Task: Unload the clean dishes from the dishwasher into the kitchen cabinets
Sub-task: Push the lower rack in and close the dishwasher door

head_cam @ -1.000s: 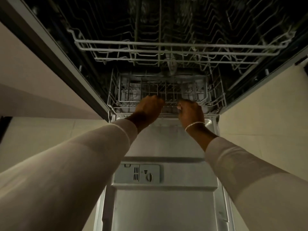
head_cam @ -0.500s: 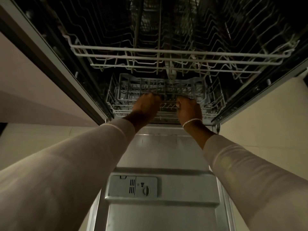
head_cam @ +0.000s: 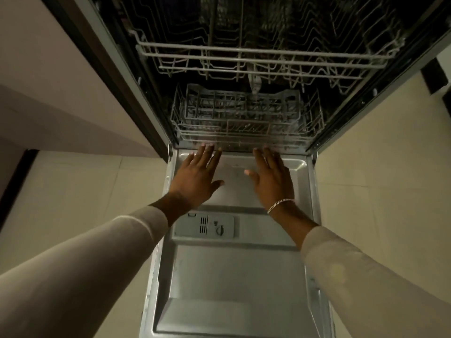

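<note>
The dishwasher stands open with its door [head_cam: 234, 276] folded down flat in front of me. The lower wire rack [head_cam: 246, 128] sits inside the tub, and a grey cutlery basket [head_cam: 241, 106] rests in it; I see no dishes in either. The upper rack [head_cam: 263, 57] hangs above, also bare as far as the dark lets me tell. My left hand [head_cam: 197, 176] and my right hand [head_cam: 272, 178] are flat and spread over the inner end of the door, fingertips at the lower rack's front edge. Both hold nothing.
A detergent dispenser [head_cam: 205, 226] is set into the door below my wrists. Pale cabinet fronts [head_cam: 61, 93] flank the dishwasher on the left, and tiled floor [head_cam: 378, 179] lies on both sides. The light is dim.
Both hands let go of the lower rack's front edge and opened flat. The rack slid back into the tub. My view tilted down, showing more of the door.
</note>
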